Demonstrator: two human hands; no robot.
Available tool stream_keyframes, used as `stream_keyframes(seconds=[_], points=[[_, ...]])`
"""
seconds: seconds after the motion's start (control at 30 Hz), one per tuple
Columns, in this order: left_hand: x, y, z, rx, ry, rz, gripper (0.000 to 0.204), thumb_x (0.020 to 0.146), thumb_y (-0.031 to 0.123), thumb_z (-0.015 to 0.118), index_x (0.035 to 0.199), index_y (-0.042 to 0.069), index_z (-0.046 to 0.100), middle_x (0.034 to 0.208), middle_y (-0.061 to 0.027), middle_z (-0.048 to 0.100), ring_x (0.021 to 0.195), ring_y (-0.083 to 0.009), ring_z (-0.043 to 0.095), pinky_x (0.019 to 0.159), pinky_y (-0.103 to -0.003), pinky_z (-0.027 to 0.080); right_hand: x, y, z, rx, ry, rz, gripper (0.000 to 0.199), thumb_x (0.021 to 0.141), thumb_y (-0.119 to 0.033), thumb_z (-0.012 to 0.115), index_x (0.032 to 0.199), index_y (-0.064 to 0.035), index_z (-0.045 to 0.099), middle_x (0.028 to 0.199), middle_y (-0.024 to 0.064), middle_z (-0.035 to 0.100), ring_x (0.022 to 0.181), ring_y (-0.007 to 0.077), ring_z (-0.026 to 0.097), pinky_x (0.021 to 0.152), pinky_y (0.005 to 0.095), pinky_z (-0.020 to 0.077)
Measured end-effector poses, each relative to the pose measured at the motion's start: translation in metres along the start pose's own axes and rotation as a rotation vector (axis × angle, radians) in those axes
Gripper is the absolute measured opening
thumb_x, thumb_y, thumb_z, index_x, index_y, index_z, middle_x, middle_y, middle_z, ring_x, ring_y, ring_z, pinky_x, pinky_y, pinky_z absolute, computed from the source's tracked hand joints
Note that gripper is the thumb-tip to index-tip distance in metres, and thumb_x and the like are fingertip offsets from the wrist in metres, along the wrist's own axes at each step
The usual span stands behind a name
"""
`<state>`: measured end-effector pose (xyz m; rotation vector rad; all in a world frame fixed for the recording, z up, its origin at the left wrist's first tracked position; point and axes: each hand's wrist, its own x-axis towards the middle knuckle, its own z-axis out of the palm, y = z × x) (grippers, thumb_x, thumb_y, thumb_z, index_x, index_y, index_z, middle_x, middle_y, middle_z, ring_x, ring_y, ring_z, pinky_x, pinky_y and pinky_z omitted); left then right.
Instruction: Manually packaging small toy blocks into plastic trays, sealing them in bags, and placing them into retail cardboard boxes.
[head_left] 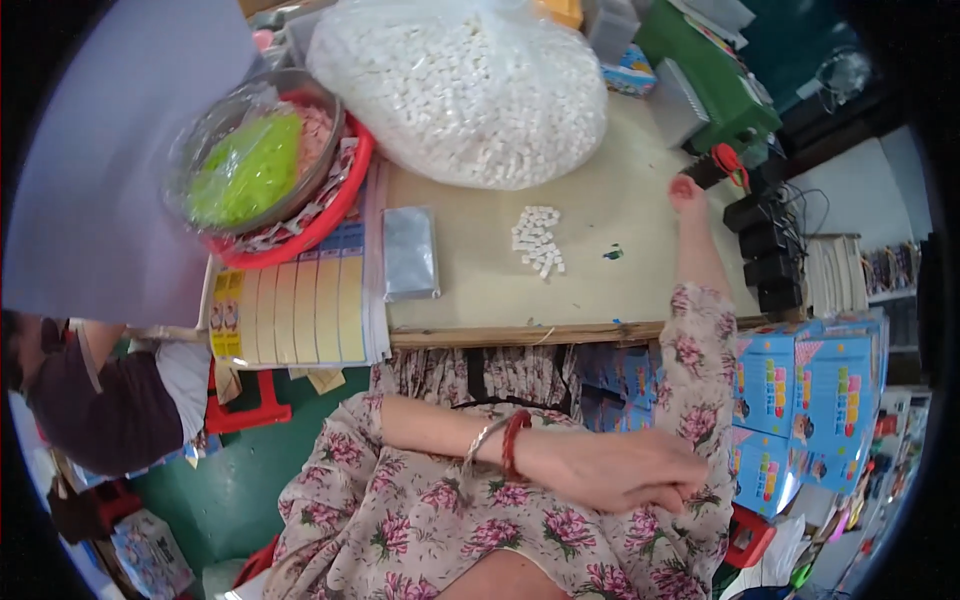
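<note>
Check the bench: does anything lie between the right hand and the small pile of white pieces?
Nothing visible does. The right hand rests on the bench near its far right side, and bare bench top separates it from the pile of white pieces to its left.

A matt, pale wooden table (600, 290) with a rough front edge carries a glossy clear plastic bag (460, 85) of small white pieces near its far edge. At the left edge, a shiny red plastic basin (340, 205) holds a clear glossy bowl (200, 140), beside a smooth silvery foil pouch (410, 252) and printed paper sheets (300, 300). Below the front edge, soft flowered cloth (400, 510) lies under the left hand (610, 465), whose wrist wears a metal bangle (478, 445).
</note>
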<state>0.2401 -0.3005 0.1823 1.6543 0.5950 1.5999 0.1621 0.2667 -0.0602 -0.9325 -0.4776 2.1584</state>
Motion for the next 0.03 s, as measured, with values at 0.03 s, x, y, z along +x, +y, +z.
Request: stream_keyframes(seconds=[0.03], points=[[-0.0079,-0.0072,-0.0053,-0.122,-0.084,-0.137,0.018,0.089,0.015,0.055,0.083,0.003,0.042,0.078,-0.0109,0.046,0.076,-0.024,0.048,0.069,-0.039,0.038,0.013,0.0341,0.0089,-0.017,-0.016,0.055,0.01,0.08,-0.007,0.059,0.088,-0.0014,0.057,0.08,0.0148,0.062,0.066,0.0244,0.062,0.062,0.0383,0.0555]])
